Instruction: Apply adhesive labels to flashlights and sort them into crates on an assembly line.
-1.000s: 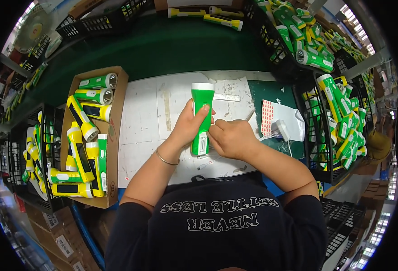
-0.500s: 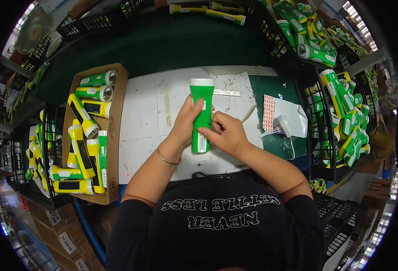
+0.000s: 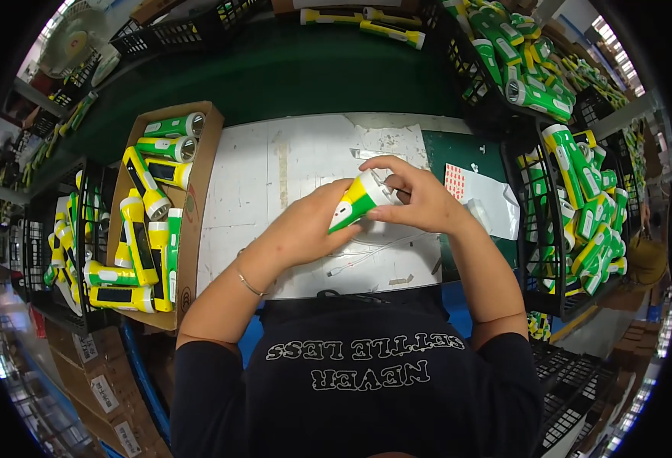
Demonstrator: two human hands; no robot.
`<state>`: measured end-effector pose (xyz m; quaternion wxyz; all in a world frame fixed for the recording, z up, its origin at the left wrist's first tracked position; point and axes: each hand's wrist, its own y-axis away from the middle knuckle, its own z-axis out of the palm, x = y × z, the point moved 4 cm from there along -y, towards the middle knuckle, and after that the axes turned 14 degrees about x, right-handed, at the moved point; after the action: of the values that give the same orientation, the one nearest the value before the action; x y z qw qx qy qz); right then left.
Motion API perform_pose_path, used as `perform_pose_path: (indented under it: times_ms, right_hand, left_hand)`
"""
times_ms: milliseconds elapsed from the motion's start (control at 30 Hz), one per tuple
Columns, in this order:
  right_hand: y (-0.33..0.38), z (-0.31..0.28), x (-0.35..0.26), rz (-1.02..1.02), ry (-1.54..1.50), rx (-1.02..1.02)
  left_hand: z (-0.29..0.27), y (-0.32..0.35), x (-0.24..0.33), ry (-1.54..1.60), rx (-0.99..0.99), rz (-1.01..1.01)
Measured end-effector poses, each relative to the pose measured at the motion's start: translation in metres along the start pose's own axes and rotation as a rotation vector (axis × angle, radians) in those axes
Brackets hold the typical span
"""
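A green and yellow flashlight (image 3: pixel 356 201) with a white head is held tilted over the white work surface, its lens end up and to the right. My left hand (image 3: pixel 315 217) is wrapped round its body and hides the tail end. At the head, my right hand (image 3: pixel 416 200) has its fingers curled about the white rim, thumb below and index finger above. A white cable (image 3: pixel 374 253) lies on the white board (image 3: pixel 244 183) beneath both hands.
At the left stands a cardboard box (image 3: pixel 191 237) of flashlights. Black crates (image 3: pixel 538 252) heaped with flashlights line the right side, and another crate (image 3: pixel 84 252) is at far left. A sheet of red stickers (image 3: pixel 456 183) lies right of my hands.
The flashlight has turned from upright to a slant, lens end now to the right, showing its yellow side. My right hand has moved from the lower body up to the head.
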<state>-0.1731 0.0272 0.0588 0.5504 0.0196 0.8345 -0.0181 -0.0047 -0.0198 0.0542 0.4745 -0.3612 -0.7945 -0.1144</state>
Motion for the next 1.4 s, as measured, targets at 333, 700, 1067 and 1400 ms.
perform_pose_path:
  times_ms: [333, 700, 1067, 1400]
  right_hand:
    - [0.015, -0.007, 0.023, 0.040, -0.307, -0.007]
    - [0.012, 0.019, 0.019, 0.040, -0.353, -0.064]
    - [0.015, 0.066, 0.050, -0.115, 0.269, 0.230]
    - [0.015, 0.032, 0.050, 0.313, -0.367, 0.154]
  left_hand:
    - [-0.042, 0.031, -0.007, -0.466, -0.162, -0.014]
    - [-0.021, 0.023, -0.009, -0.313, -0.151, -0.070]
    - [-0.007, 0.033, -0.057, 0.148, 0.125, -0.384]
    - [0.017, 0.022, -0.039, 0.041, 0.171, -0.240]
